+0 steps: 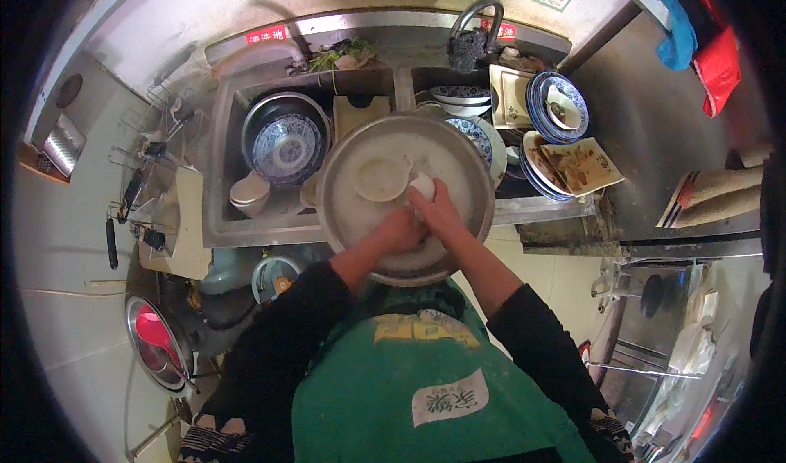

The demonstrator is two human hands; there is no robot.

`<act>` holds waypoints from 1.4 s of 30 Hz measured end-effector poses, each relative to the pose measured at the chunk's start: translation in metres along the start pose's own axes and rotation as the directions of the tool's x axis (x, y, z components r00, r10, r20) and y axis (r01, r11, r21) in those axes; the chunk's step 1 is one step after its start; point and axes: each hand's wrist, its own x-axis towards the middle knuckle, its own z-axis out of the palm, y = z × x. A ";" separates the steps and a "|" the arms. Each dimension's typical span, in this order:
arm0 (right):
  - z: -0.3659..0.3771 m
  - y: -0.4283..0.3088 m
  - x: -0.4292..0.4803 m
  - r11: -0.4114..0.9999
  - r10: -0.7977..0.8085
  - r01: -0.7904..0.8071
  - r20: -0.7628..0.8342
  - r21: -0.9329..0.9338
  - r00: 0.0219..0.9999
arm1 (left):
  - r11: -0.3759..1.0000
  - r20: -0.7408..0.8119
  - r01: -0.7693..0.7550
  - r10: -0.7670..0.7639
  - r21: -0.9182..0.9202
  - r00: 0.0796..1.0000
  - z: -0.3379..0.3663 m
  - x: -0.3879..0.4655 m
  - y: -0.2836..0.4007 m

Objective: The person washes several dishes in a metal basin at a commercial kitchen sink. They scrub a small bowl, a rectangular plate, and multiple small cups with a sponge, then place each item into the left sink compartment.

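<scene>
In front of me a large round metal basin (329,217) of cloudy water rests over the sink's front edge. My right hand (443,210) grips a small white piece of tableware (424,185), perhaps a spoon or cup, near the basin's middle. My left hand (402,229) is curled beside it, low in the basin. Its fingertips are hidden, so what it holds cannot be made out. A pale round bowl (379,180) lies in the water just beyond my hands. A white spoon handle (408,163) seems to stick up at its right side.
The left sink (227,150) holds a metal pot (250,119) with a blue-patterned bowl (287,143), and stacked white bowls (250,191). Soiled rectangular plates (580,163) and stacked blue-rimmed plates (537,97) stand at right. A curved faucet (495,18) rises behind. Wire racks hang left.
</scene>
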 end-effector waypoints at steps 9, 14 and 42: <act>-0.026 0.001 0.012 0.898 -0.120 0.109 0.001 -0.426 0.993 | 0.731 0.218 -0.001 -0.203 0.682 0.955 -0.014 -0.009 0.033; -0.036 0.040 0.025 0.927 -0.189 0.140 -0.111 -0.348 0.976 | 0.672 0.175 0.344 -0.578 0.656 0.797 -0.069 -0.010 0.055; -0.016 0.013 0.023 0.948 0.101 -0.132 -0.121 -0.289 0.987 | 0.989 -0.025 0.036 -0.033 0.142 0.999 -0.015 -0.003 0.033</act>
